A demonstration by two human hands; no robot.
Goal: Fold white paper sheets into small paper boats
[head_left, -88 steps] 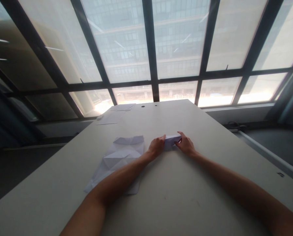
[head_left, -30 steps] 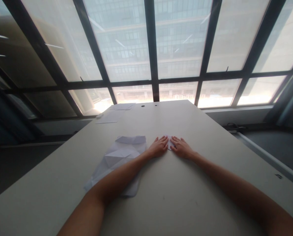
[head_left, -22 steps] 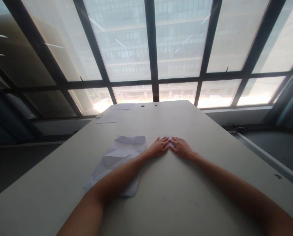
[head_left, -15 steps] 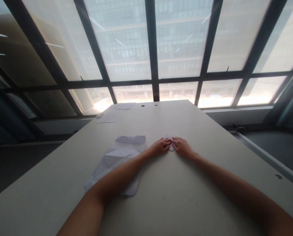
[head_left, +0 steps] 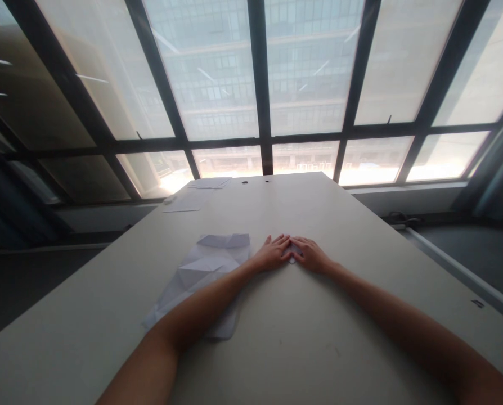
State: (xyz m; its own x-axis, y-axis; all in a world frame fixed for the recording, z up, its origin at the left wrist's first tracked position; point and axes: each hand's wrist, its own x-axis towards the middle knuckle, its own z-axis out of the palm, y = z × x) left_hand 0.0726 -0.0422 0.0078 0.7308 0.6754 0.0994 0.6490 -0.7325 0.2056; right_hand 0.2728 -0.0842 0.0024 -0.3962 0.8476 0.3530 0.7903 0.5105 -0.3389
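A small folded white paper (head_left: 292, 249) lies on the white table (head_left: 293, 315), mostly covered by my fingers. My left hand (head_left: 272, 253) presses on its left side, with the thumb and fingertips over it. From the right, my right hand (head_left: 309, 254) touches the paper too, and the fingertips of both hands meet over it. Under and beside my left forearm rests a larger creased white sheet (head_left: 207, 264).
Flat white papers (head_left: 186, 201) lie at the table's far left corner, with another stack (head_left: 211, 183) behind them. Two small dark holes mark the far edge. Large framed windows stand beyond, with curtains at both sides.
My left hand's fingers have spread and shifted over the paper, and my right fingers have moved slightly left. Less of the small paper shows now.
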